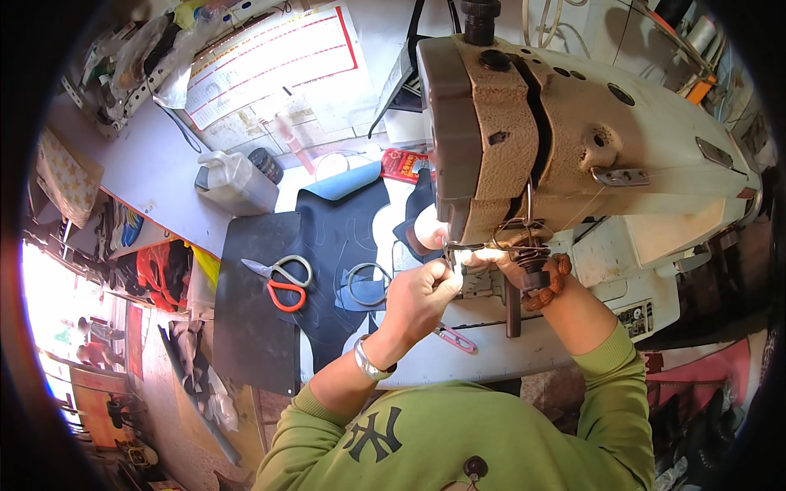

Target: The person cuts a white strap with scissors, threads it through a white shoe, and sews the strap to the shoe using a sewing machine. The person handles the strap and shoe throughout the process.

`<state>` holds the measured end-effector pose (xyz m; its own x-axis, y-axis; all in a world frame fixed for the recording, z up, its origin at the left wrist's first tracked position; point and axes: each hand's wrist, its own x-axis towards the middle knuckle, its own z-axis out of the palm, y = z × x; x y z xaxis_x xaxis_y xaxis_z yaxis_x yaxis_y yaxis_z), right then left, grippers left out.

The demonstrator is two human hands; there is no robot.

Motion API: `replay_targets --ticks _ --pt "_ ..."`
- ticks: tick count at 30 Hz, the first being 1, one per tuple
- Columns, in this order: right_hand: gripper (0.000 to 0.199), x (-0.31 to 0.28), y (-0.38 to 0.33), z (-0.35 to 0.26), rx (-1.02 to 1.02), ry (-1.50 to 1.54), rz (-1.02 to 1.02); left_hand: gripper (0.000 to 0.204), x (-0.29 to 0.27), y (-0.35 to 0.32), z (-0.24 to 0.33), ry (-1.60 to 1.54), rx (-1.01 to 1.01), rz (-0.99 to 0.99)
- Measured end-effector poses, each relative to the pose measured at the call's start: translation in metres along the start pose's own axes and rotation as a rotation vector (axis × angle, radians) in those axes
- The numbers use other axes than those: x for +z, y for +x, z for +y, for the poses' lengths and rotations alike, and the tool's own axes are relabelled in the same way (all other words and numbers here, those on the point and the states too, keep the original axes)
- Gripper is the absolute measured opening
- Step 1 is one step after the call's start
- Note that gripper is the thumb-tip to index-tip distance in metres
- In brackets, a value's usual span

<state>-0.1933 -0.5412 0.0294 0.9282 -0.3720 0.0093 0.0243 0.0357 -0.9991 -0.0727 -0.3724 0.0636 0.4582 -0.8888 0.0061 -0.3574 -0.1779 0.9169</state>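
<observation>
Industrial sewing machine [565, 139] is set on the right of the white table [524, 358], its head above the hands. By the lit needle area, the left hand [423, 296] is curled, thumb and forefinger pressed together; anything pinched there cannot be made out. The right hand [501, 262] is partly hidden by a dark knob [536, 279], so its grip cannot be told. Fingertips are best kept steady and clear of the needle's path.

A: Where are the hands?
B: Left hand [422, 299] and right hand [509, 263]: close together at the needle end of the sewing machine [565, 123].
A: And left of the machine?
B: Scissors [286, 297] upon a black sheet [250, 348]; also a pale jug [237, 186].
</observation>
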Motion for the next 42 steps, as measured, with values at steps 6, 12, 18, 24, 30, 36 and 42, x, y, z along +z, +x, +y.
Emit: replay_targets --ticks 6,12,18,24,30,36,42 --pt "0.027 0.000 0.008 -0.002 -0.043 0.069 -0.053 0.025 0.000 0.000 0.002 0.054 0.015 0.012" --pt "0.022 -0.001 0.005 0.001 0.063 0.082 -0.003 0.024 0.001 0.000 -0.002 -0.025 -0.010 0.005" --pt "0.023 -0.004 0.006 0.013 0.025 0.056 0.012 0.019 0.004 -0.002 -0.005 -0.334 -0.025 -0.028" --pt "0.025 -0.005 0.004 0.016 -0.076 -0.115 -0.007 0.018 0.006 -0.002 -0.007 -0.478 -0.125 -0.020" --pt "0.026 -0.003 0.001 0.018 -0.075 0.037 0.036 0.019 0.008 -0.002 -0.008 -0.493 -0.146 0.004" --pt "0.024 -0.002 0.013 0.030 -0.113 0.029 0.079 0.019 0.008 -0.001 -0.007 -0.472 -0.154 0.010" --pt "0.025 -0.002 0.018 0.047 -0.134 0.064 0.102 0.018 0.004 0.002 -0.002 -0.408 -0.114 0.008"
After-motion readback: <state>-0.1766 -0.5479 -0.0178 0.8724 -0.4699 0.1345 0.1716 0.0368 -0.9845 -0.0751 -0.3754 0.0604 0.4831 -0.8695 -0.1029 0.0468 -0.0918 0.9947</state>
